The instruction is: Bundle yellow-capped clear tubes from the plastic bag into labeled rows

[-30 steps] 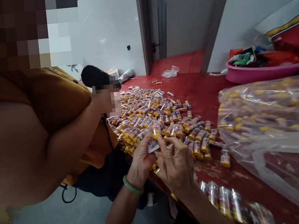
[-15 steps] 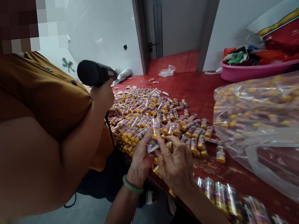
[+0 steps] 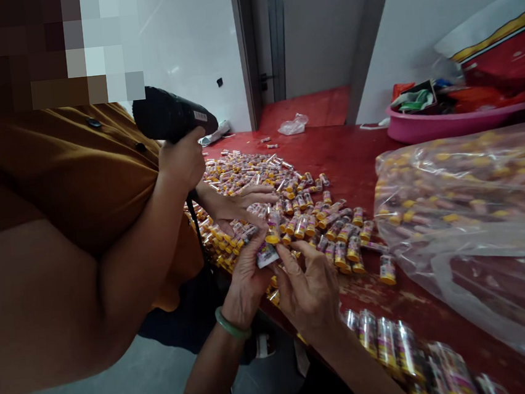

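Note:
My left hand (image 3: 246,273), with a green bangle (image 3: 232,325) at its wrist, grips a clear small tube (image 3: 273,227) with a yellow cap at its lower end. Against the palm of that same hand lies a printed label stack (image 3: 267,255). Close on its right, my right hand (image 3: 311,288) has its fingers curled in, thumb and fingertips at the edge of the labels and tube. Whatever they pinch is too small to make out. Behind both hands spreads a heap of similar tubes (image 3: 242,174) on the red table (image 3: 346,158).
At left, a co-worker's hand (image 3: 183,161) holds a black hair dryer (image 3: 171,114); their other hand (image 3: 240,205) reaches over the heap. A clear bag of tubes (image 3: 467,196) lies right, before a pink basin (image 3: 459,121). Wrapped tubes (image 3: 388,343) line the near edge.
The co-worker's free hand has come forward over the tubes, fingers spread, beside my left hand. Their hair dryer has shifted slightly up and right. My hands have barely moved.

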The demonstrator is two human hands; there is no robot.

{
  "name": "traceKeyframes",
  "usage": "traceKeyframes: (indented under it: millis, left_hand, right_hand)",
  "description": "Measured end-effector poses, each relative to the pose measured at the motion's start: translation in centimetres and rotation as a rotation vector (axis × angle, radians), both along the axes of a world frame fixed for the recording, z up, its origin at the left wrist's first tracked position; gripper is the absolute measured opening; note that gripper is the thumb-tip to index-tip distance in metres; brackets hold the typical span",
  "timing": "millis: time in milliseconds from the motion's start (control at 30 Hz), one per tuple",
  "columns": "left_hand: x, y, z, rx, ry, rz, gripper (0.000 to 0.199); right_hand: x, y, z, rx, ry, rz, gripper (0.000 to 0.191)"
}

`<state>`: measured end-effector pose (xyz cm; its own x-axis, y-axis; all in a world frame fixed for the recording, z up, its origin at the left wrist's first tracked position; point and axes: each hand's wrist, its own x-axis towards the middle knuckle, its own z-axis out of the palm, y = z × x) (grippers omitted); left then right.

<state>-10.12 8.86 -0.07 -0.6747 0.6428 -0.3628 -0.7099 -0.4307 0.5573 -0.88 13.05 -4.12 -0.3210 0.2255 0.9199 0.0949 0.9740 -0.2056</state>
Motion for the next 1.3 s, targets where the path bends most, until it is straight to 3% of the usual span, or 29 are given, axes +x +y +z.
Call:
traceKeyframes:
  millis: [433,600,833,1167,1300]
  left_hand:
    - [-0.2,-0.2,-0.7,-0.009,0.036,-0.008,0.031]
    - [0.3,-0.5,-0.4,0.029,0.055,-0.039,0.027]
    - [0.7,-0.6,-0.3,0.024,0.093,-0.011,0.037]
    - [1.0,-0.6,0.9,-0.055,0.095,0.081,0.01]
    - [1.0,-0.5,0.9,-0.073,0.087,0.1,0.018]
  right_hand:
    - [0.0,-0.1,-0.3,-0.013,-0.065,-0.001,0.038]
    - [-0.1,0.0,-0.5,-0.029,-0.115,0.004,0.037]
    - [0.1,0.2,-0.5,-0.04,-0.126,-0.007,0.037]
    - [0.0,0.5,-0.4,-0.044,-0.129,0.006,0.037]
    - [0.0,0.5,-0.6,-0.059,-0.145,0.015,0.039]
